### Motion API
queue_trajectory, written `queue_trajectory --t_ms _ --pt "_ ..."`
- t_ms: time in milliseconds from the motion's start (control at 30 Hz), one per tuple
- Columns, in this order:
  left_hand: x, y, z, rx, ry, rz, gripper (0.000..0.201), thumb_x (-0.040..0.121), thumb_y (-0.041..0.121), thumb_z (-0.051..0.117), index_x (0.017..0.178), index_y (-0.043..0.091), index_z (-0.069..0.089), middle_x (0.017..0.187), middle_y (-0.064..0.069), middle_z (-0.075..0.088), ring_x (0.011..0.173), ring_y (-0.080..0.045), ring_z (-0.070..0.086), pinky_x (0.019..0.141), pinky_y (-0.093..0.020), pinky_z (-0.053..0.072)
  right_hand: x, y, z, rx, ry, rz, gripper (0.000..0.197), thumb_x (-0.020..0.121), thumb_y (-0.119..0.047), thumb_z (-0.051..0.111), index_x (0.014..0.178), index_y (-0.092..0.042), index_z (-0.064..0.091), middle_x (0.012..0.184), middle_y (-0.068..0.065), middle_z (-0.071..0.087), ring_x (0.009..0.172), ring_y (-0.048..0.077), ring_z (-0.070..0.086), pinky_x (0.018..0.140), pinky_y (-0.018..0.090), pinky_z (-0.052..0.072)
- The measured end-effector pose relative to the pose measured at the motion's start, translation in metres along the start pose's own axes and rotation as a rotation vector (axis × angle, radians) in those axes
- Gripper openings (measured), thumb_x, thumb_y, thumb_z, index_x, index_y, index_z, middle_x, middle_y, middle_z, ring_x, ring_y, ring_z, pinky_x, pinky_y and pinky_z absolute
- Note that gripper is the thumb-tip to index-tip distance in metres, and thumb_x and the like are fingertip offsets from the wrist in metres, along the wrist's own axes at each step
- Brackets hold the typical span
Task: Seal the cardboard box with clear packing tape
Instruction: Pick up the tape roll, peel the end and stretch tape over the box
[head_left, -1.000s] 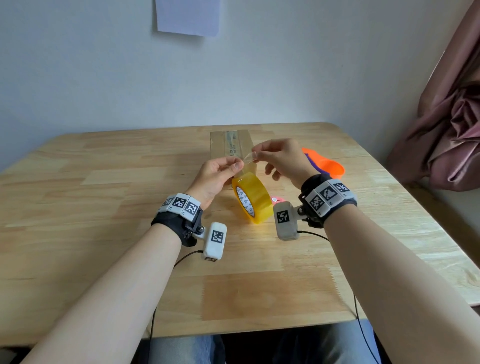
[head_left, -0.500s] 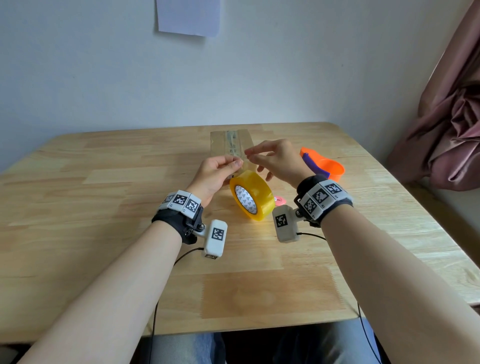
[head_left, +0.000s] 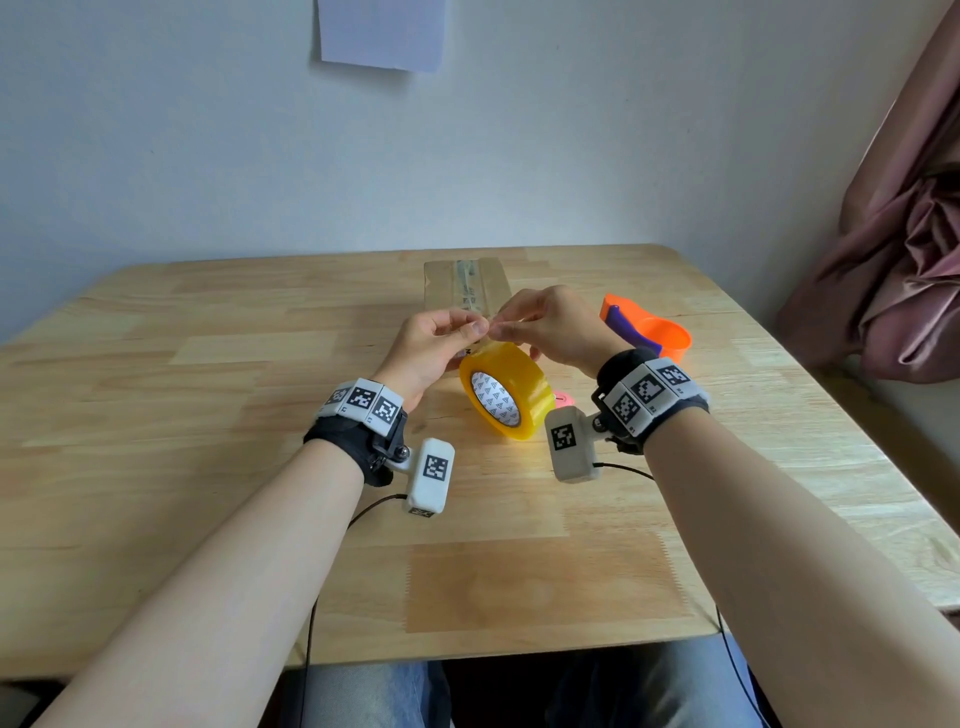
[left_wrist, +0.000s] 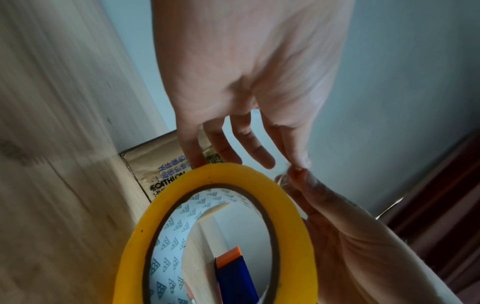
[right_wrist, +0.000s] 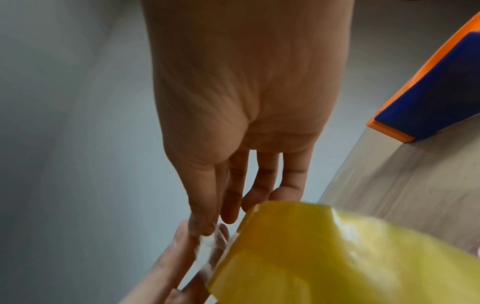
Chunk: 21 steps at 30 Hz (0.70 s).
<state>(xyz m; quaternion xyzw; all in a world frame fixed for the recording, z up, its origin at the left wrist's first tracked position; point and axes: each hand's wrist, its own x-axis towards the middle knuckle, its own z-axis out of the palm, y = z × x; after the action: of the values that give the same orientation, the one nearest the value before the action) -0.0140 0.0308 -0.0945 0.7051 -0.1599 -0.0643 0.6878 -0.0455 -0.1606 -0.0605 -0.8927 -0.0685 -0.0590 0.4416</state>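
Observation:
A small cardboard box (head_left: 465, 283) lies at the far middle of the wooden table, a strip of tape along its top seam. In front of it a yellow roll of clear packing tape (head_left: 506, 395) is tilted on edge just under my hands. My left hand (head_left: 475, 330) and right hand (head_left: 501, 330) meet fingertip to fingertip above the roll, both pinching the tape's loose clear end. In the left wrist view the pinch (left_wrist: 298, 166) sits over the roll (left_wrist: 215, 226), with the box (left_wrist: 161, 170) behind. The right wrist view shows the roll (right_wrist: 337, 246) below my fingers. Whether the roll rests on the table I cannot tell.
An orange and purple tape dispenser (head_left: 644, 330) lies to the right of my right hand, and a small pink object (head_left: 563, 399) sits behind the roll. A pink curtain (head_left: 909, 260) hangs beyond the table's right edge. The wall stands close behind the table.
My right hand has moved left, so the two pinches that were a short strip apart now touch. The roll has hardly shifted.

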Motion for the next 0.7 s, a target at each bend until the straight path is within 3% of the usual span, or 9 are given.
queue_trajectory --t_ms 133,233,333,467,633,700 --pt "-0.002 0.001 -0.001 -0.059 -0.007 0.011 0.010 0.089 0.013 0.076 0.096 0.016 0.071 0.090 0.002 0.076 0.080 -0.006 0.073 0.067 -0.023 0.059 0.000 0.001 -0.003 -0.011 0.006 0.018 0.026 0.087 -0.037 0.080 0.093 -0.011 0.079 0.095 0.003 0.074 0.076 0.026 0.070 0.063 0.039 0.061" --pt "-0.001 -0.001 -0.002 0.017 -0.072 -0.015 0.019 0.084 0.018 0.081 0.102 0.016 0.076 0.100 -0.004 0.079 0.090 -0.012 0.075 0.079 -0.027 0.060 0.000 0.000 -0.006 -0.028 0.005 0.015 0.030 0.087 -0.037 0.079 0.099 -0.009 0.080 0.094 -0.007 0.070 0.067 0.016 0.064 0.053 0.030 0.054" --pt "0.000 -0.003 0.000 0.118 -0.071 -0.008 0.016 0.084 0.020 0.081 0.100 0.016 0.080 0.111 -0.003 0.077 0.101 -0.016 0.073 0.081 -0.027 0.057 -0.001 -0.002 -0.008 -0.045 -0.010 -0.010 0.030 0.089 -0.037 0.077 0.102 -0.010 0.081 0.098 -0.008 0.072 0.065 0.011 0.061 0.051 0.026 0.048" --pt "0.001 -0.003 0.002 0.144 -0.090 0.000 0.022 0.089 0.016 0.077 0.108 0.005 0.078 0.120 0.005 0.070 0.089 0.002 0.069 0.068 -0.013 0.052 -0.003 -0.005 -0.012 -0.075 -0.039 0.000 0.027 0.092 -0.036 0.074 0.103 -0.012 0.081 0.093 -0.011 0.070 0.068 -0.001 0.057 0.060 0.017 0.040" --pt "0.001 -0.007 -0.002 0.125 -0.125 -0.038 0.024 0.090 0.021 0.076 0.108 0.006 0.079 0.126 0.006 0.068 0.097 -0.016 0.062 0.082 -0.033 0.049 -0.005 -0.005 -0.011 -0.010 -0.009 0.033 0.022 0.091 -0.033 0.076 0.100 -0.014 0.082 0.063 -0.019 0.067 0.050 -0.005 0.055 0.048 0.011 0.040" --pt "0.002 -0.009 -0.004 0.126 -0.111 -0.038 0.023 0.089 0.022 0.076 0.107 0.007 0.079 0.129 0.004 0.067 0.099 -0.021 0.061 0.084 -0.038 0.049 -0.007 -0.006 -0.007 0.008 0.015 0.045 0.019 0.090 -0.033 0.077 0.097 -0.016 0.083 0.055 -0.017 0.067 0.046 -0.001 0.050 0.048 0.016 0.042"
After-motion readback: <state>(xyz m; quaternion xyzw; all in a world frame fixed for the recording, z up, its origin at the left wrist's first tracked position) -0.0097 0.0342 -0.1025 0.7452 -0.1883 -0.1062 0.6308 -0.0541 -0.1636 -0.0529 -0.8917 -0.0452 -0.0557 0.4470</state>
